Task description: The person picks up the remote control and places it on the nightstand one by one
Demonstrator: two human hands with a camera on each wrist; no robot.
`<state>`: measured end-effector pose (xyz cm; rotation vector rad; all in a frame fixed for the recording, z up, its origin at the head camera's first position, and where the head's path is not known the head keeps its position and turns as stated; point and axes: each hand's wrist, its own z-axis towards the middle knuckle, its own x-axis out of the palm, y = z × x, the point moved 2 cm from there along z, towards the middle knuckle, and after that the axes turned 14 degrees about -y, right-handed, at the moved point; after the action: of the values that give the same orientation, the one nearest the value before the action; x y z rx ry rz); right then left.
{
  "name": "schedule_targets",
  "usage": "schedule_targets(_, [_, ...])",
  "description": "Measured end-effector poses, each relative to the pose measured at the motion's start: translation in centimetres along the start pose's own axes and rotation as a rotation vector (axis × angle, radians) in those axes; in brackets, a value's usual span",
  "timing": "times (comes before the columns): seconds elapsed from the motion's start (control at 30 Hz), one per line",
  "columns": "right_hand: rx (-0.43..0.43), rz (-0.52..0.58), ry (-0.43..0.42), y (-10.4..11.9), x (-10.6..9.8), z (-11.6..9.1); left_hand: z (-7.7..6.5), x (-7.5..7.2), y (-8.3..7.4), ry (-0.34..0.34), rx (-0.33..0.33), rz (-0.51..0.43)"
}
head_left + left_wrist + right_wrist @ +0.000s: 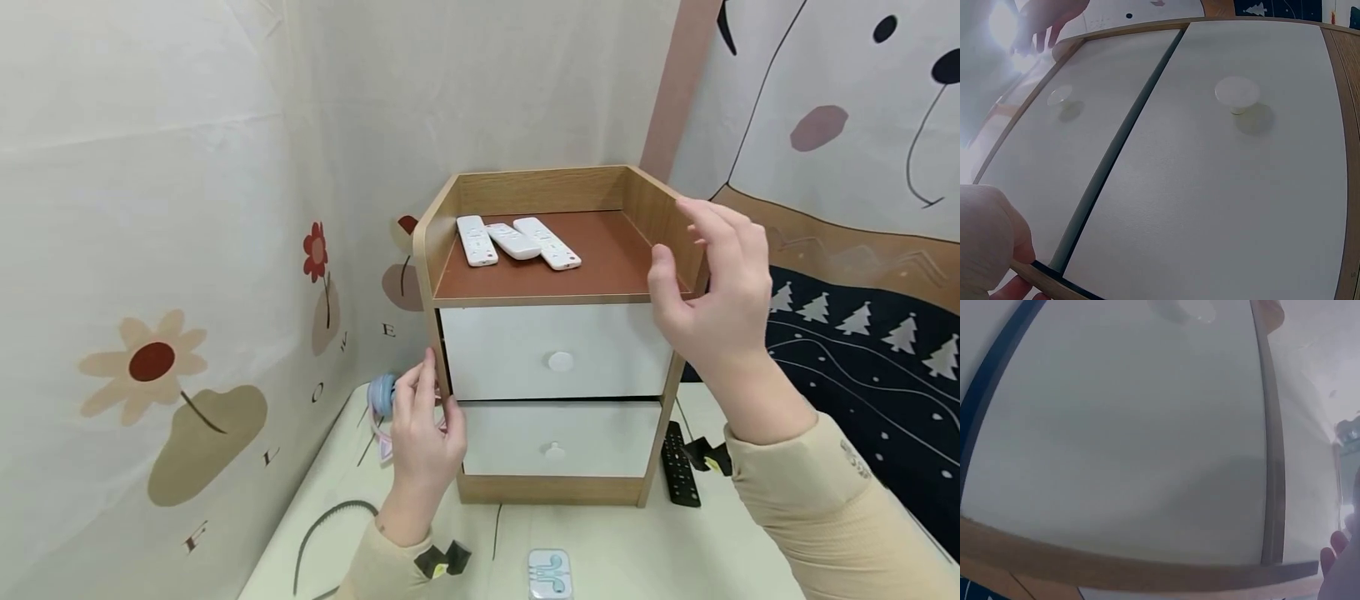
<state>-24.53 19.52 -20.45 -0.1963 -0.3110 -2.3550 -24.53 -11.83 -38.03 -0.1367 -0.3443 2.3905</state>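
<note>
A small wooden drawer cabinet (551, 490) with two white drawers stands upright on the table. The upper drawer (510, 354) and lower drawer (510, 437) each have a round white knob. At the cabinet's left side is my left hand (426, 433), its fingers fairly straight along the side panel and its thumb by the front edge. In the left wrist view, that thumb (1019, 240) lies close to the wooden edge beside the drawers. My right hand (723, 283) is raised by the upper right side, thumb and fingers spread apart with nothing between them.
Three white remotes (477, 242) lie on the cabinet's brown top tray (615, 267). A black remote (678, 467) lies right of the cabinet. Headphones with a blue ear cup (382, 394) sit to the left. Boxed earphones (550, 573) and a grey cable (307, 533) are in front.
</note>
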Motion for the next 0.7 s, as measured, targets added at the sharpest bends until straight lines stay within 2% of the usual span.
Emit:
schedule_targets(0.13, [0.030, 0.008, -0.093, -0.5, -0.7, 0.1, 0.1, -0.2, -0.2, -0.005, 0.001, -0.002])
schedule_targets(0.3, [0.088, -0.032, -0.137, -1.7, -1.9, 0.2, 0.2, -0.2, -0.2, -0.011, 0.007, -0.001])
schedule_targets(0.47, [0.144, -0.115, -0.116, -3.3, -3.1, -0.7, 0.2, -0.2, -0.1, -0.009, -0.002, 0.002])
schedule_targets(0.7, [0.196, -0.183, -0.049, -5.7, -4.8, -3.6, 0.0, 0.0, 0.1, -0.002, 0.000, 0.004])
